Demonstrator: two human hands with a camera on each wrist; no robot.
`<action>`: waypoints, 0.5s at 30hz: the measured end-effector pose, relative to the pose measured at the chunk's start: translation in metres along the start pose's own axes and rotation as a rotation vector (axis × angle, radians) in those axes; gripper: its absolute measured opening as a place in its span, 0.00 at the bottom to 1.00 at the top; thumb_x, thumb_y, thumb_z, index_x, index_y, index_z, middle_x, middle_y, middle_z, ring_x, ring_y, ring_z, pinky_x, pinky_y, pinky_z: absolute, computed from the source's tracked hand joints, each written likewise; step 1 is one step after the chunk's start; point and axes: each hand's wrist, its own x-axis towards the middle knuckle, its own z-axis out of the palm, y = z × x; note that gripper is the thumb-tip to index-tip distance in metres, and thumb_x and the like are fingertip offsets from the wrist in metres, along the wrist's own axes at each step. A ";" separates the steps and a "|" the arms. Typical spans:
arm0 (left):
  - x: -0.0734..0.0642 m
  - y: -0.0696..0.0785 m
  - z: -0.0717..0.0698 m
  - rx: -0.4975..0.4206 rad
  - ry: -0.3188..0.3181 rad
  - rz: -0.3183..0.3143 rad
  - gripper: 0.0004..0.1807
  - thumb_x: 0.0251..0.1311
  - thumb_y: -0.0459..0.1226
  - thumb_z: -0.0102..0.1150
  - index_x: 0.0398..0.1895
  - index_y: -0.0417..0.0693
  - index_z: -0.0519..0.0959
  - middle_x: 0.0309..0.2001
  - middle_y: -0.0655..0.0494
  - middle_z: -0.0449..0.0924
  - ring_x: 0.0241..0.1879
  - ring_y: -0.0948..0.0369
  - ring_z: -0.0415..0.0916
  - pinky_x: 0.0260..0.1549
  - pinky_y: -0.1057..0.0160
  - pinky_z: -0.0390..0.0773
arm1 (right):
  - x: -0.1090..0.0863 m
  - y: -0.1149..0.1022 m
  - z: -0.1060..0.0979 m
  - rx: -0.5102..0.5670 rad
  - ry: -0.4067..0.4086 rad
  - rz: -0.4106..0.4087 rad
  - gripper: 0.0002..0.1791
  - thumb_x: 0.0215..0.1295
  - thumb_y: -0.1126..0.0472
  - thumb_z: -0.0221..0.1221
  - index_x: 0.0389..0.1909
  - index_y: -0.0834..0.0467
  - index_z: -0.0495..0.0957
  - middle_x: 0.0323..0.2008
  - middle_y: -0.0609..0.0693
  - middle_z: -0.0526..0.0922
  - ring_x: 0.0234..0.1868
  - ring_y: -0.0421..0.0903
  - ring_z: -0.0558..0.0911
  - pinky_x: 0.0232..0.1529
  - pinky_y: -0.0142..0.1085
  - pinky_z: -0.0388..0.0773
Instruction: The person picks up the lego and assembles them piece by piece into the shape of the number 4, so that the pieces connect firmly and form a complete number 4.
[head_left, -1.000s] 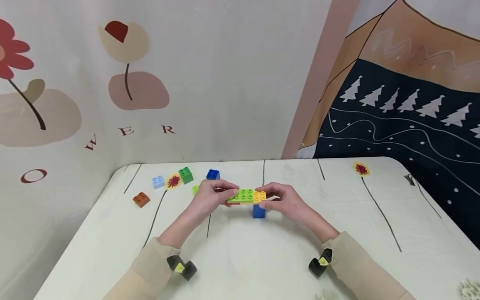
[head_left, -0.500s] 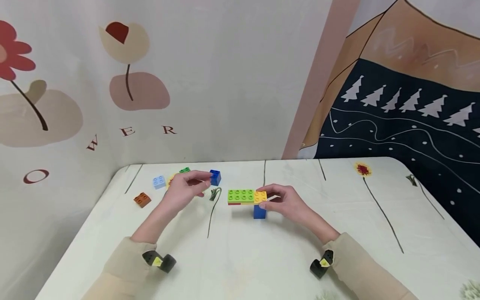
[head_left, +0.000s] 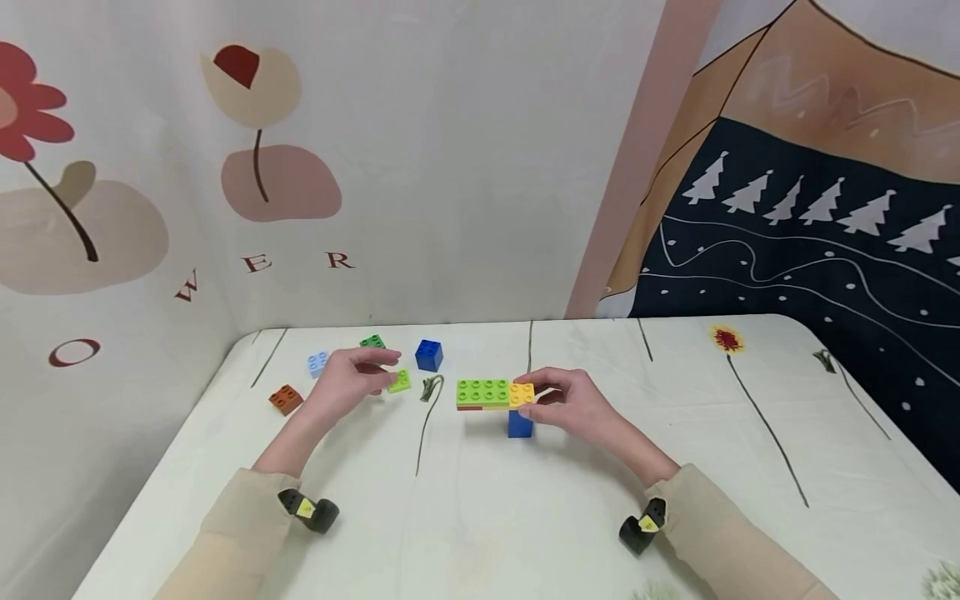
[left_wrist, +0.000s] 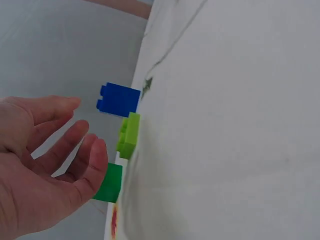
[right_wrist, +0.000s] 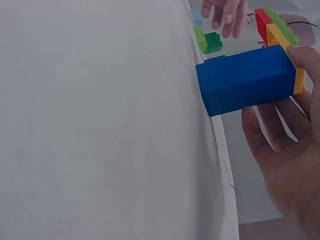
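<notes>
Left hand hangs loosely spread, fingers slightly bent and holding nothing, just beside a small lime block; in the head view a fingertip overlaps that block, while the left wrist view shows a gap between them. Right hand pinches the yellow end of the build between thumb and fingers, near the middle of the table. From the head, lime and yellow studs show on top; the right wrist view adds the seam between the two blue blocks stacked under the yellow end. The build's long axis runs left to right, its free lime end pointing to the person's left, studs up. Around the left hand lie a dark blue block, a green block, a light blue block and a brown block
</notes>
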 end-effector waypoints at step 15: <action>0.016 -0.019 0.014 0.116 0.016 0.018 0.24 0.61 0.26 0.65 0.63 0.35 0.79 0.60 0.37 0.79 0.57 0.43 0.75 0.55 0.46 0.76 | 0.001 0.001 -0.002 -0.005 -0.020 0.007 0.24 0.60 0.67 0.71 0.58 0.64 0.81 0.49 0.57 0.83 0.44 0.50 0.83 0.45 0.34 0.82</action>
